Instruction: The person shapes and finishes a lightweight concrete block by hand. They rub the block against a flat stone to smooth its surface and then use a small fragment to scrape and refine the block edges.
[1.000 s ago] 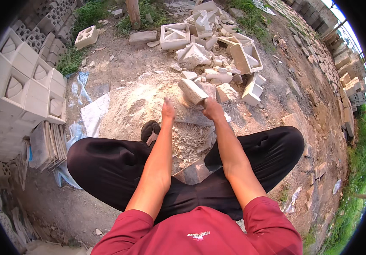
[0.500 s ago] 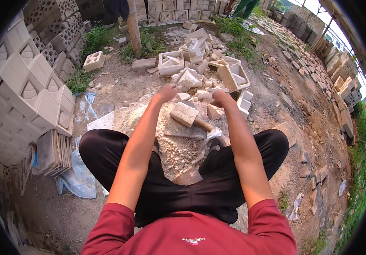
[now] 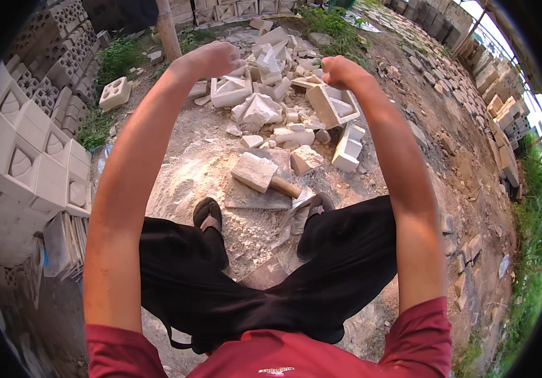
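Both my arms reach forward, raised over the rubble. My left hand [image 3: 216, 60] has its fingers curled in, with nothing visible in it. My right hand [image 3: 345, 72] is closed like a fist, and I see no object in it either. Below and between them lies a dusty mallet [image 3: 254, 172] with a block head and a round handle, resting on a flat slab [image 3: 263, 200]. Beyond it is a heap of broken pale blocks, including a square block [image 3: 232, 92] near my left hand and a tilted hollow block [image 3: 333, 107] below my right.
Pale patterned blocks [image 3: 39, 165] are stacked high on the left, with thin boards [image 3: 63, 246] leaning below. A wooden post [image 3: 169, 31] stands at the back left. A four-hole block [image 3: 115, 94] sits near it. My sandalled foot [image 3: 208, 213] rests on crumbled debris.
Both hands have risen and moved farther forward and apart, away from the mallet. My knees have dropped lower in view, and my left foot now shows. The mallet stays on the slab.
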Available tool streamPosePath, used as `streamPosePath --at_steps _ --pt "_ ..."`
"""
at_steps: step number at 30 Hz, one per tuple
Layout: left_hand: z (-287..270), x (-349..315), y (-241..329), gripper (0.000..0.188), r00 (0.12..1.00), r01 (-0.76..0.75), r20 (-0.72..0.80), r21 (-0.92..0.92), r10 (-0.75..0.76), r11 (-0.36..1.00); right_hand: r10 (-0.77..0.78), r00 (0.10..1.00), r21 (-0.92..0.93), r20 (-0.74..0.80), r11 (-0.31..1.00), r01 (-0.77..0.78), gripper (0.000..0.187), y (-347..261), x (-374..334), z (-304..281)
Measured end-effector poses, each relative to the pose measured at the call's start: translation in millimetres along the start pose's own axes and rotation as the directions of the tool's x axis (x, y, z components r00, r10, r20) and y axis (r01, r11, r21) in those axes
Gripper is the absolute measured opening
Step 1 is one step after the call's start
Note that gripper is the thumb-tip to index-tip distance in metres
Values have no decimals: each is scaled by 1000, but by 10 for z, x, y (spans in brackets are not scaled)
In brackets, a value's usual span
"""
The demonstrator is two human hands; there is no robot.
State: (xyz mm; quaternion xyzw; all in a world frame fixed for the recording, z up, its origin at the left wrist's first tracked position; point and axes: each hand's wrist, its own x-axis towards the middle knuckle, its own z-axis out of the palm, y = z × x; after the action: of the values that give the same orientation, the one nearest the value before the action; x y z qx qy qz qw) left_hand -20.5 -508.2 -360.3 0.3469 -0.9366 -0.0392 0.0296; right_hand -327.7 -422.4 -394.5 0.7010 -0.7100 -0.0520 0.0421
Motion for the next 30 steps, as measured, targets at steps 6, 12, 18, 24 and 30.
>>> streamPosePath --at_steps 6,12,18,24,30 --pt "1076 608 -133 33 952 -125 296 127 83 984 -201 950 -90 238 970 228 20 -178 494 742" --pt "2377 917 -244 27 825 -244 535 49 181 969 -283 866 6 412 951 308 22 -52 1027 2385" --pt "3033 848 -548 24 798 -217 566 -50 206 975 -213 962 233 174 958 170 49 -121 954 3454" --pt "3064 897 -862 24 832 -114 540 -56 126 992 -261 964 323 40 917 235 28 -29 1041 3709" --pt "2966 1013 -671 24 836 -135 526 -80 157 988 -185 979 448 -90 870 206 25 269 1101 3764"
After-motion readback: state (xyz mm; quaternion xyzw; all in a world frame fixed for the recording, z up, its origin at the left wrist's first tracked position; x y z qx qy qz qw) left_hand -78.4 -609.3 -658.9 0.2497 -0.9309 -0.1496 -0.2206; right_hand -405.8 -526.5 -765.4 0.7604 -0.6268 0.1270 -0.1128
